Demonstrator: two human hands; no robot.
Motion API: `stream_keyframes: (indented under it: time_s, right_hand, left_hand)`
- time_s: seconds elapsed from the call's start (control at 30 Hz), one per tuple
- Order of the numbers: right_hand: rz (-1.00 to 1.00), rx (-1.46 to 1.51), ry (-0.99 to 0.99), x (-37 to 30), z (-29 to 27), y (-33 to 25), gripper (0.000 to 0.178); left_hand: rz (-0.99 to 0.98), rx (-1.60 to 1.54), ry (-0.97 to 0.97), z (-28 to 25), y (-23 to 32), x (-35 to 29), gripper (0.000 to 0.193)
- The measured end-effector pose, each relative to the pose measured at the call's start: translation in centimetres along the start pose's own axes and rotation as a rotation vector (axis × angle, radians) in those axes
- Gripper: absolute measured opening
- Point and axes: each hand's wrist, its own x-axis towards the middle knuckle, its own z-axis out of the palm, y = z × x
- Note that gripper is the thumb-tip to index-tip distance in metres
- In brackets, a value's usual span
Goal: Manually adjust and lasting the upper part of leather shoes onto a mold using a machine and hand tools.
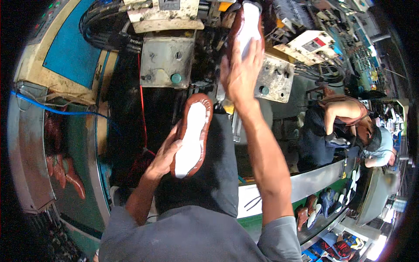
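My left hand [166,153] grips a brown shoe upper [208,107] by its side, above my lap, with the white underside facing up. Its thumb lies over the pale bottom and the fingers are hidden beneath. Farther ahead and to the right, my right hand [243,72] lies with fingers stretched out on the white bottom of a second brown shoe upper [251,22], which sits sole side up in the machine. Whether that hand's fingers also hold its edge is not visible; the palm faces down.
Grey control boxes with green buttons [176,78] flank the machine. A red cord [142,105] hangs at left, near a blue hose [65,112]. Brown shoe uppers [65,174] lie far left. At right, a conveyor [321,227] carries several shoes, and another person [345,113] bends over work.
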Motion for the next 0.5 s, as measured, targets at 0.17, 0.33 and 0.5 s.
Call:
stream_keyframes:
  time_s: [0.17, 0.33, 0.5]
  right_hand:
    - [-0.048, -0.080, 0.073, 5.8, 2.7, 3.2, 0.075]
    - [-0.077, 0.226, 0.022, 10.3, 3.1, 5.2, 0.062]
    - [-0.070, -0.128, 0.134, 11.2, 4.3, 4.6, 0.061]
  left_hand:
    - [-0.041, 0.222, 0.060, 1.3, 1.4, 1.5, 0.089]
    - [0.041, 0.541, 0.055, 2.4, 2.6, 2.6, 0.093]
    - [0.090, 0.567, 0.014, 3.3, 1.6, 3.3, 0.098]
